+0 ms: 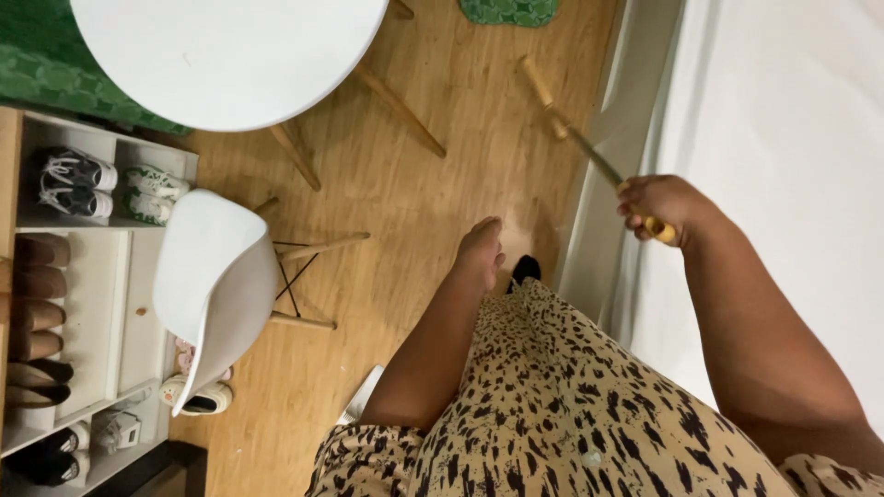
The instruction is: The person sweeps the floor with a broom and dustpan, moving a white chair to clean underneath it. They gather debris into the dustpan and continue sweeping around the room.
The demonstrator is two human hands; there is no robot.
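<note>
1. Head view, right hand (656,210): fingers wrapped tight about the lower end of a long stick (578,138), wooden at the far end and yellow at the grip. The stick runs up and left from the fist, over the line where the wooden floor (405,202) meets the white bed (792,138).
2. Left hand (481,253): hangs loose, fingers slack and lightly curled, holding nothing, above bare floor.
3. Edges: the bed's edge runs just beside the right hand, down the frame.
4. Open room: a strip of floor lies between the bed and the white chair (214,285).
5. The round white tabletop (230,55) stands beyond, wooden legs splayed.
6. Shoe shelf (92,304) lines the left edge, close behind the chair.
</note>
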